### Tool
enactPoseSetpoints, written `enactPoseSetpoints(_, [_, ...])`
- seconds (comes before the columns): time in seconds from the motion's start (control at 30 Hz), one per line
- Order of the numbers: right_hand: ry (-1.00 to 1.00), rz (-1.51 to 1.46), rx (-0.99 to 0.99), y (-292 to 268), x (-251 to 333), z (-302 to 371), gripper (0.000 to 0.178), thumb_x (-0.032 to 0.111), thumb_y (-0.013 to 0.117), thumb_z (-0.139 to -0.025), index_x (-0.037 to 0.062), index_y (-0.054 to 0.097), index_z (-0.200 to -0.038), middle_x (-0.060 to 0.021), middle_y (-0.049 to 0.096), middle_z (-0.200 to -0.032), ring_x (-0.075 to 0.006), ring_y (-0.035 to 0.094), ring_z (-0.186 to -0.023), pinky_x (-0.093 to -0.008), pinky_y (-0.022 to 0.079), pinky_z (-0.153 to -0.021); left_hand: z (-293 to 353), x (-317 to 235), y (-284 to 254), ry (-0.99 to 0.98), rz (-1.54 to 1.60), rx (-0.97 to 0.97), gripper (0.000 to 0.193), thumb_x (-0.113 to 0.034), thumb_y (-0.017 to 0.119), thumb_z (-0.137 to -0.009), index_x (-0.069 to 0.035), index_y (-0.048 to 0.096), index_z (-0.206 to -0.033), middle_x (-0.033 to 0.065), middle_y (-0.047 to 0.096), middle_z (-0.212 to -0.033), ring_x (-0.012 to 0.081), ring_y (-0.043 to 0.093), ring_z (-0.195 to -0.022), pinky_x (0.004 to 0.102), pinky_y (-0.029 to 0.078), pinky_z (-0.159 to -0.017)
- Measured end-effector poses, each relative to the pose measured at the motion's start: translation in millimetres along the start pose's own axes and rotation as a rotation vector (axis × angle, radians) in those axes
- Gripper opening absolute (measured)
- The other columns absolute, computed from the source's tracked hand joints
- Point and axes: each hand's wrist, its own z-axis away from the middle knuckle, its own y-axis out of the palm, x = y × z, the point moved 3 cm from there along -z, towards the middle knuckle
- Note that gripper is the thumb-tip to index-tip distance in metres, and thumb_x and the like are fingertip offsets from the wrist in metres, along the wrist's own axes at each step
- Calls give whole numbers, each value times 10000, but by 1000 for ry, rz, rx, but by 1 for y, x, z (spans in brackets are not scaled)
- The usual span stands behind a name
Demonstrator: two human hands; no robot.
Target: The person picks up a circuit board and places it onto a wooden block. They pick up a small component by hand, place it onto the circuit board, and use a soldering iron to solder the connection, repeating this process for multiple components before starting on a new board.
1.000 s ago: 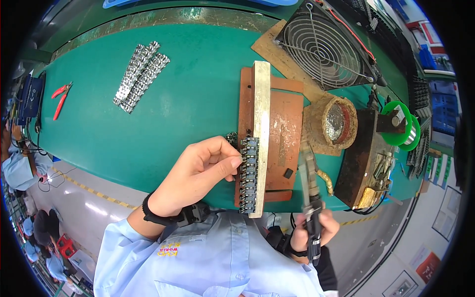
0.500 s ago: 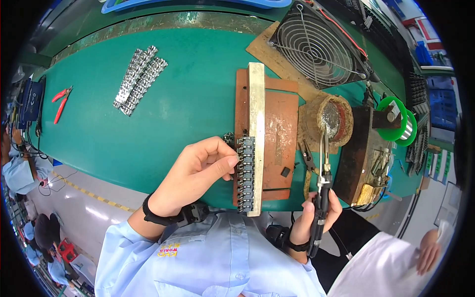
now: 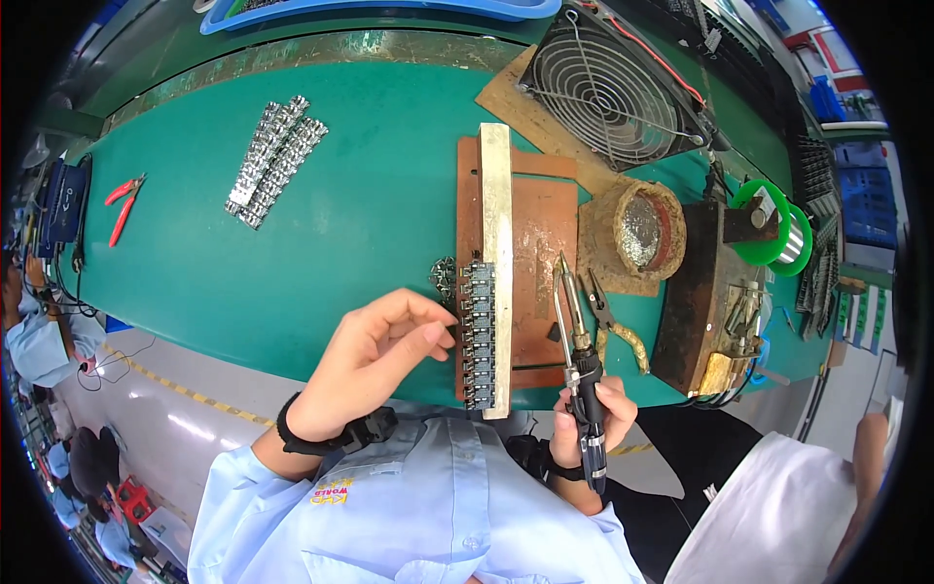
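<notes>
My right hand [image 3: 611, 414] grips a soldering iron [image 3: 590, 394] with a thin metal tube alongside its barrel. The iron's tip points away from me over the reddish-brown board [image 3: 545, 224]. A pale metal bar [image 3: 495, 195] lies lengthwise on that board, and a row of small black components [image 3: 478, 336] sits along its left side. My left hand [image 3: 379, 360] is beside the row, thumb and forefinger curled close together near its left edge; anything between the fingertips is too small to make out. A little pile of small metal parts [image 3: 444, 277] rests just beyond my left fingers.
To the right are a crusted round pot [image 3: 647, 234], pliers [image 3: 613, 321], a dark box [image 3: 696, 311] and a green-flanged solder spool [image 3: 773, 229]. A fan [image 3: 608, 97] stands at the back. Metallic component strips [image 3: 277, 161] and red-handled cutters [image 3: 125, 206] lie left on the green mat [image 3: 204, 282].
My right hand has swung the iron left, away from the pot, so its tip is now over the brown board. My left hand has drawn back slightly from the row, uncovering the small pile.
</notes>
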Motion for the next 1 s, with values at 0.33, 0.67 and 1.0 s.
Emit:
enactPoseSetpoints(0.33, [17, -43, -44, 5, 11, 3, 475, 246, 671, -758, 84, 374, -1092, -143, 492, -816, -148, 498, -584, -220, 419, -474, 15, 4, 15, 50, 83, 87, 141, -41, 509, -869, 19, 503, -996, 54, 567, -876, 108, 543, -811, 247, 446, -746])
enactPoseSetpoints(0.67, [-11, -209, 201, 21, 18, 8, 366, 102, 641, -790, 96, 376, -1043, -170, 582, -786, -206, 578, -669, -282, 477, -554, 21, -6, 29, 210, -165, 56, 166, -5, 500, -858, 34, 513, -1019, 90, 613, -908, 129, 600, -818, 255, 491, -704])
enactPoseSetpoints(1.0, [-38, -125, 118, 31, 27, 0, 470, -41, 719, -657, 80, 418, -996, -133, 593, -768, -213, 579, -668, -305, 469, -604, 29, -4, 33, 318, -288, 43, 150, 29, 512, -831, 17, 538, -978, 97, 613, -905, 136, 593, -837, 247, 483, -708])
